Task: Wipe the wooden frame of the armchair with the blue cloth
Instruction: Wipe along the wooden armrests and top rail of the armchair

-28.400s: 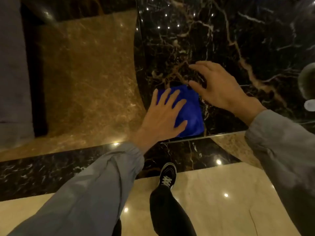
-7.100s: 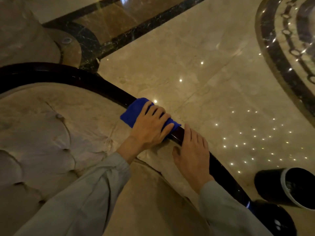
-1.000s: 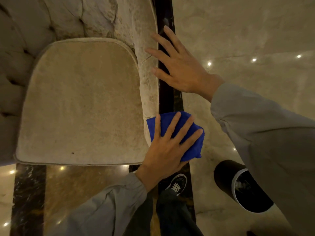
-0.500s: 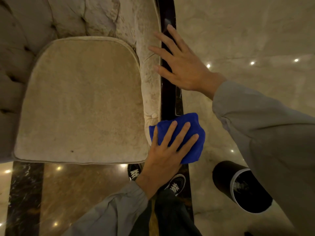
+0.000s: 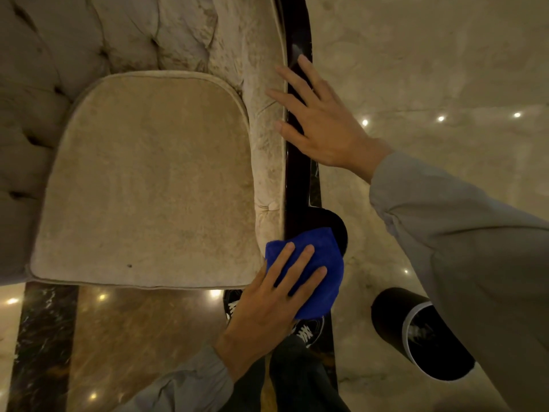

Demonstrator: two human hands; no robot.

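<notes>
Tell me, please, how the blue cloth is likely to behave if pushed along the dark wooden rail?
The blue cloth is bunched under the left hand, so it is probably soft and floppy. It looks plush and likely light. On the glossy wooden frame it should slide easily, perhaps bunching further.

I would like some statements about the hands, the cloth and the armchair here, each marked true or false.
1. The left hand presses the blue cloth on the front end of the dark wooden frame. True.
2. The right hand holds a second cloth. False: it is bare and lies flat with spread fingers on the frame.
3. The cloth lies on the seat cushion. False: it is beside the cushion, at the armrest's end.
4. A black bin stands on the floor to the right of the armchair. True.
</notes>
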